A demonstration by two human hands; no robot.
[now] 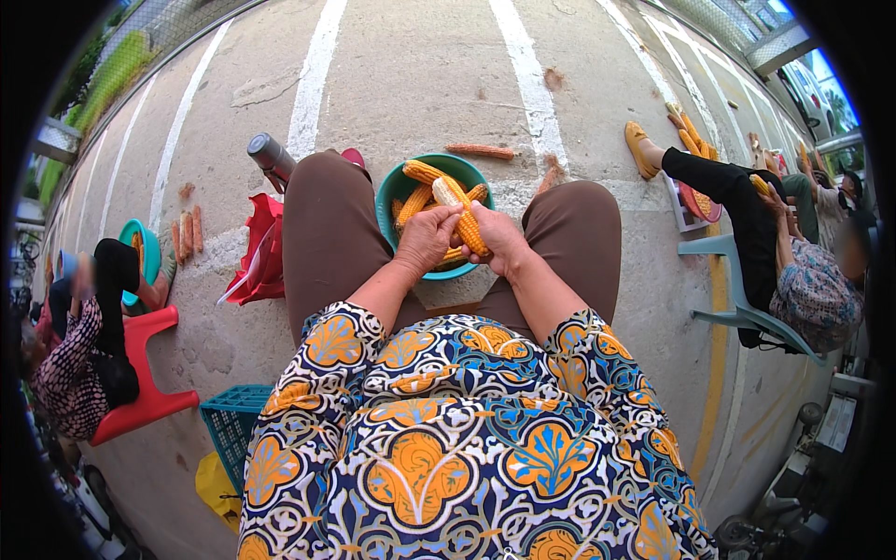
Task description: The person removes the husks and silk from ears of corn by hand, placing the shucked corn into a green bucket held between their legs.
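Note:
A dried yellow ear of corn point(472, 227), its upper end showing pale where kernels are gone, slants between my two hands over a green plastic basin point(384, 183). My right hand point(498, 236) is closed round its lower part. The fingers of my left hand point(428, 234) touch the side of the ear near its middle; whether they also grip anything is hidden. More ears of yellow corn point(418, 201) lie in the basin, which stands between my knees. A bare reddish corncob point(481, 150) rests on the concrete just beyond the rim.
Left of my leg are a grey flask point(270, 155), a red bag point(257, 255) and a teal plastic crate point(234, 427). People sit at both sides, on a red stool point(150, 371) and a pale blue chair point(731, 280). Cobs point(186, 234) lie by another basin point(148, 252).

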